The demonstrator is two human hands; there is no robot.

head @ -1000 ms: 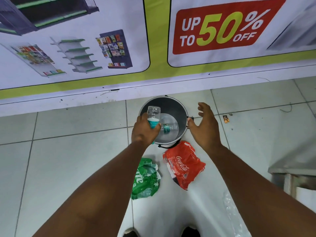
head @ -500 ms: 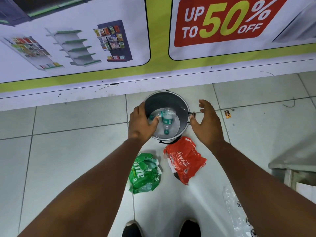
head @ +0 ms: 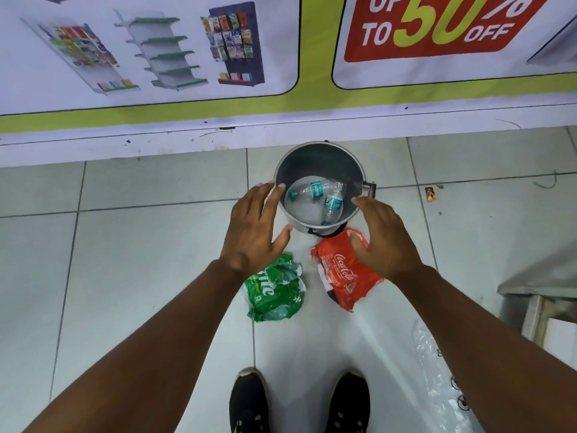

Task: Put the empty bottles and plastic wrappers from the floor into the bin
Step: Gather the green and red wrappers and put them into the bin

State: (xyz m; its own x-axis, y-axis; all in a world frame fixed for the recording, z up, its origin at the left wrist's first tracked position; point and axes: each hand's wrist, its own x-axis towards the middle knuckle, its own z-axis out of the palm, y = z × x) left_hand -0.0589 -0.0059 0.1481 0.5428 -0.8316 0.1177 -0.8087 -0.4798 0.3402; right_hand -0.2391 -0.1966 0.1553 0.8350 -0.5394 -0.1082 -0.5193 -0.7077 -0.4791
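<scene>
Left hand (head: pixel 254 232) just let go, grip wide like right hand (head: pixel 382 237). 2 bottles (head: pixel 321 195) now in bin (head: pixel 318 157). Green wrapper (head: pixel 274 292), red wrapper (head: pixel 343 276) on floor at bin's 6 o'clock; possibly clear plastic (head: pixel 437 370) at 5.

A grey bin (head: pixel 318 160) stood on the tiled floor (head: pixel 140 260) at twelve o'clock, two clear bottles (head: pixel 315 190) lying inside. Both hands were spread and empty: the left hand (head: pixel 254 231) at the bin's nine o'clock rim, the right hand (head: pixel 382 235) at four o'clock, above a red wrapper (head: pixel 342 276). A green wrapper (head: pixel 274 292) lay just left of it.
</scene>
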